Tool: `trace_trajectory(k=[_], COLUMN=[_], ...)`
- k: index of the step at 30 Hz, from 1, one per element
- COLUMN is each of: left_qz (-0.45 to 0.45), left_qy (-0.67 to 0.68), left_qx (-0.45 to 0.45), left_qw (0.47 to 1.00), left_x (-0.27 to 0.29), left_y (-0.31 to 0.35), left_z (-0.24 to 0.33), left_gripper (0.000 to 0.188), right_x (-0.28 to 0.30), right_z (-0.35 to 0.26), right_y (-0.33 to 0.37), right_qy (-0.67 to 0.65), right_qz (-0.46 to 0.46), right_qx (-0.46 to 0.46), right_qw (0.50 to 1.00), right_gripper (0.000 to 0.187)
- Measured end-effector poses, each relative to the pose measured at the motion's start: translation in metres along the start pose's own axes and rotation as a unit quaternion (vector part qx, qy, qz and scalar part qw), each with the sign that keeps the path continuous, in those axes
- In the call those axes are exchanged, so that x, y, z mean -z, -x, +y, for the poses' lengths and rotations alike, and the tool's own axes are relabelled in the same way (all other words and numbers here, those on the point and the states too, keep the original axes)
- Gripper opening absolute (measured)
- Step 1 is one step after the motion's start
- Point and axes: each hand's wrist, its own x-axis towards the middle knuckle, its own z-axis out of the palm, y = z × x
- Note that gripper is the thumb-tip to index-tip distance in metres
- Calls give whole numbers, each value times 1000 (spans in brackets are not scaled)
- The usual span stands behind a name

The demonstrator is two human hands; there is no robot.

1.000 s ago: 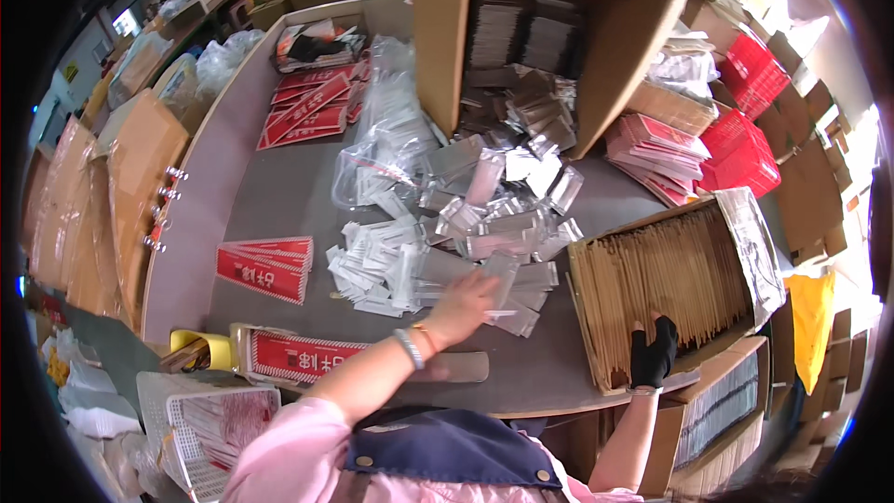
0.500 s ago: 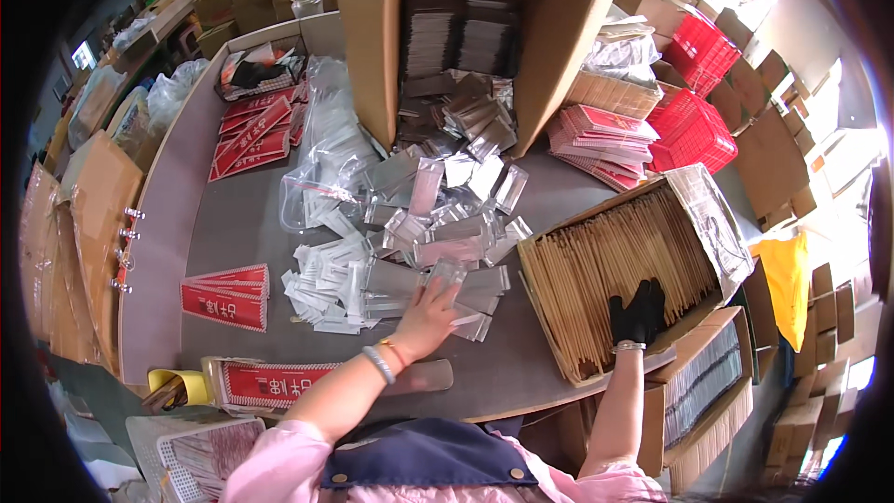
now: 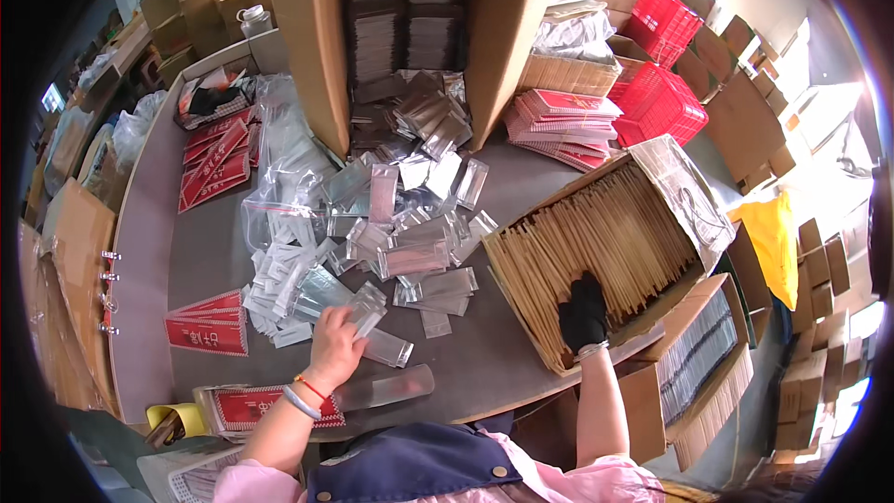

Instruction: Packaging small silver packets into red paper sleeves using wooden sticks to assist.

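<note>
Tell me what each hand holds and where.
Left hand: a clear packet, gripped at its near end. Gloved right hand rests on the sticks; grip unclear.

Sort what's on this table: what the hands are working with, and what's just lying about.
In hand:
left hand on the clear packets
right hand, black-gloved, in the box of tan sticks

Lying about:
red card sleeves
red baskets
yellow bag
tape roll

pouches (image 3: pixel 410 256): glossy clear plastic | box (image 3: pixel 521 251): matt brown cardboard | sticks (image 3: pixel 605 233): pale wood
</note>
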Motion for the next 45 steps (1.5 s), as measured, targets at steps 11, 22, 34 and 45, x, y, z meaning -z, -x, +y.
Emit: trace_trajectory(k=[11,22,34,45], left_qz=[46,45,-44,-52], left_qy=[3,-26,273,51], left_qx=[157,160,203,77], left_qw=[987,986,939,994], left_x=[-12,-8,33,21], left_y=[13,13,40,86], left_z=[-2,5,27,36], left_gripper=[62,61,25,31], right_x=[31,13,17,34], right_z=[-9,-15,-20,-27], right_y=[24,18,24,14], right_qy=[33,30,31,-78], right_qz=[31,50,55,91], right_qx=[-61,-113,-101,-143], right_qw=[997,992,993,982], right_gripper=[28,16,21,20])
